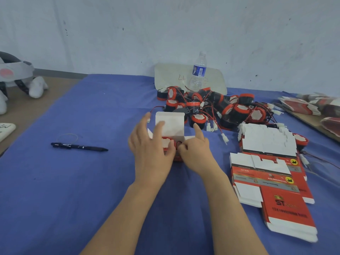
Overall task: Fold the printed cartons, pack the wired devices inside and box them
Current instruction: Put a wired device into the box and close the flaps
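Left hand: the left hand (150,144) grips the left side of the carton (173,124), fingers curled around it, 1 fingertip up against the raised white lid.
Right hand: the right hand (195,150) has its index finger straight and its other fingers bent into the carton mouth; whether they pinch anything I cannot tell.
Task item: 1 red and black device (166,140) sits inside the carton, between both hands.
Open room: bare blue cloth (73,181) stretches left of the left hand and toward the person; a pen (79,146) lies well to the left.
Crowded side: flat cartons (272,181) lie near the right forearm; the pile of devices (220,107), wires tangled, lies just beyond the hands.
Far edge: a water bottle (198,70) stands beyond the pile, by the wall.
Left edge: the cloth ends on a brown surface, where a headset (12,72) is cut off by the frame.
Hidden: both hands cover the carton's front and most of the device.
Blurred: print on the flat cartons is mostly unreadable.
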Demonstrator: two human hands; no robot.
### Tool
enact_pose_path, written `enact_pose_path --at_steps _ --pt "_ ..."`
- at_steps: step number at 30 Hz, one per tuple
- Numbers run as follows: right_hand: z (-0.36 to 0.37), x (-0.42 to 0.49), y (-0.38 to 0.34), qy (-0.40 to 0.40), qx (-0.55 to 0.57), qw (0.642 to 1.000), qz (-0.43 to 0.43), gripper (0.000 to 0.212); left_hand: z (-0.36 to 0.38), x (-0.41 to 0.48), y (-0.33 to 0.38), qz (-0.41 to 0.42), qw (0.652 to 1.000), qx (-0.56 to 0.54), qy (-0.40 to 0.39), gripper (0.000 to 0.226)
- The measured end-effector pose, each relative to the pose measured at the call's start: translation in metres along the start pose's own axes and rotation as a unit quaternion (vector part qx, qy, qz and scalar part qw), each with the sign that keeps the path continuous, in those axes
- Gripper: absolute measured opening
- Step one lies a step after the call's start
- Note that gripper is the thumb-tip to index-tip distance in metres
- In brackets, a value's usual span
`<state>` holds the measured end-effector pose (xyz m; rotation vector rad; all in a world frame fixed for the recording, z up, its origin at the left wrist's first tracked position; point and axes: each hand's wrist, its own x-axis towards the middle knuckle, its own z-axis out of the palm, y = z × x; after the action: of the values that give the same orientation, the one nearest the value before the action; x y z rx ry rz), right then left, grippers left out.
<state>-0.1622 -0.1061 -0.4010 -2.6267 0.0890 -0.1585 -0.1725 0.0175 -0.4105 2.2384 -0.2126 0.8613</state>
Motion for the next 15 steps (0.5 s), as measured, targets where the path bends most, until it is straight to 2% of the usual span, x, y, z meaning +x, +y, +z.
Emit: enact_pose_path --at_steps 3,5,6,11,13,15 --pt "0.004 -0.0007 0.0006 0.034 0.016 0.999 -0.005 0.034 0.0 0.001 -0.0006 -0.097 0.984 -0.151 0.013 0.065" --pt "0.0057 -0.0013 -0.0001 0.049 0.026 0.998 -0.009 0.033 0.0001 0.0009 -0.0001 -0.127 0.956 -0.264 -0.007 0.066" --pt "0.0061 -0.0017 -0.0006 0.053 0.031 0.998 -0.011 0.033 0.0009 0.0001 -0.0001 -0.125 0.952 -0.28 -0.025 0.063" --pt "0.0082 -0.0034 -0.0021 0.078 0.075 0.994 -0.014 0.026 0.0071 -0.0064 -0.0075 -0.001 0.99 -0.1 -0.099 0.023" --pt "0.0099 -0.0042 -0.002 0.118 0.111 0.987 -0.016 0.014 0.0086 -0.0058 -0.0088 0.015 0.991 -0.074 -0.114 0.025" --pt "0.01 -0.0058 -0.0034 0.173 0.132 0.976 -0.019 0.029 0.0096 -0.0046 -0.0085 0.014 0.992 -0.06 -0.11 0.029"
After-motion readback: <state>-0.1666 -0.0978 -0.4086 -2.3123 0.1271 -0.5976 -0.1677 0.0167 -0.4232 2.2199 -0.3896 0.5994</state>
